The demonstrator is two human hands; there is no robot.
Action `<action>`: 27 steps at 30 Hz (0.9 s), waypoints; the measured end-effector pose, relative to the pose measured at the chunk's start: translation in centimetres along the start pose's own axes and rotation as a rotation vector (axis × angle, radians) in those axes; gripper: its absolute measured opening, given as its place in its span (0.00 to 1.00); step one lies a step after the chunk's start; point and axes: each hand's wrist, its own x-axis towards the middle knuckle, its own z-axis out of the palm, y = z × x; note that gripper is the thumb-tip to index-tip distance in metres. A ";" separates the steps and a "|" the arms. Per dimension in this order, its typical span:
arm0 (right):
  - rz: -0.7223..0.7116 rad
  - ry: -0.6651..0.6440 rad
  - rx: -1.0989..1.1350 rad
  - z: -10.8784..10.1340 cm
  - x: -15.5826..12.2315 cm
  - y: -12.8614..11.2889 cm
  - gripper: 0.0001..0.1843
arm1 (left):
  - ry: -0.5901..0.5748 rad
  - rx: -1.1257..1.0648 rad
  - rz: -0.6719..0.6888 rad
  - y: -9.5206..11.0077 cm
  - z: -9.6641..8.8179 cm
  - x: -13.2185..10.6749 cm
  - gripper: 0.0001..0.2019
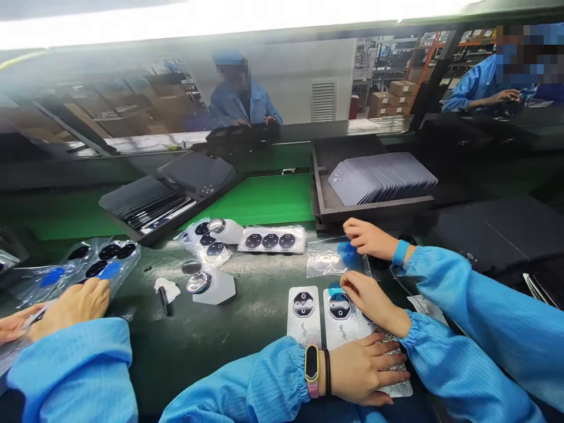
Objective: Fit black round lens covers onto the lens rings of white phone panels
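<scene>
Three pale phone back covers lie side by side at the table's near edge. My left hand [365, 370], with a pink band at the wrist, lies flat with fingers stretched on the patterned rightmost cover [400, 386]. My right hand [374, 301] pinches a blue film tab [335, 289] at the black camera ring of the middle cover [340, 329]. The left cover [304, 317] lies untouched beside it. Just beyond, another person's hand [369, 238], with a blue wristband, holds a clear film [326, 262] by its blue tab.
A dark tray [324, 202] holds a fanned stack of grey covers [381, 176]. Bagged camera rings [271, 239] and round lenses [199, 282] lie mid-table. A co-worker's hands [73, 305] rest on bagged rings at the left. A green belt [264, 197] runs behind, with people beyond it.
</scene>
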 end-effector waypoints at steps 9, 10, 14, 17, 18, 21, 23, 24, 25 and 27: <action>0.227 0.115 -0.229 -0.2 4.8 2.6 0.09 | 0.046 -0.014 -0.004 0.3 3.3 -0.5 0.24; 0.239 0.120 -0.246 -0.1 4.9 2.7 0.11 | 0.039 -0.017 0.003 0.3 3.5 -0.5 0.23; 0.260 0.159 -0.284 -0.7 3.8 2.1 0.16 | -0.004 -0.031 -0.005 0.3 3.9 -0.6 0.23; 0.269 0.198 -0.300 -2.8 0.7 1.7 0.17 | -0.034 -0.057 0.000 0.4 3.9 -0.9 0.24; 0.279 0.212 -0.309 -3.7 -0.8 1.7 0.18 | -0.035 -0.066 0.007 0.4 3.9 -1.0 0.23; 0.341 0.248 -0.348 -5.7 -6.1 1.5 0.19 | -0.027 -0.091 0.003 0.5 3.8 -1.3 0.22; 0.399 0.237 -0.366 -6.0 -9.2 1.1 0.19 | -0.026 -0.111 -0.001 0.5 3.6 -1.5 0.22; 0.412 0.220 -0.366 -5.8 -10.4 0.9 0.19 | -0.028 -0.122 -0.002 0.5 3.5 -1.6 0.22; 0.422 0.205 -0.360 -5.5 -11.3 0.5 0.19 | -0.031 -0.132 -0.001 0.5 3.3 -1.7 0.22; 0.439 0.198 -0.333 -4.5 -12.4 -0.2 0.19 | -0.043 -0.150 -0.002 0.4 3.0 -1.8 0.22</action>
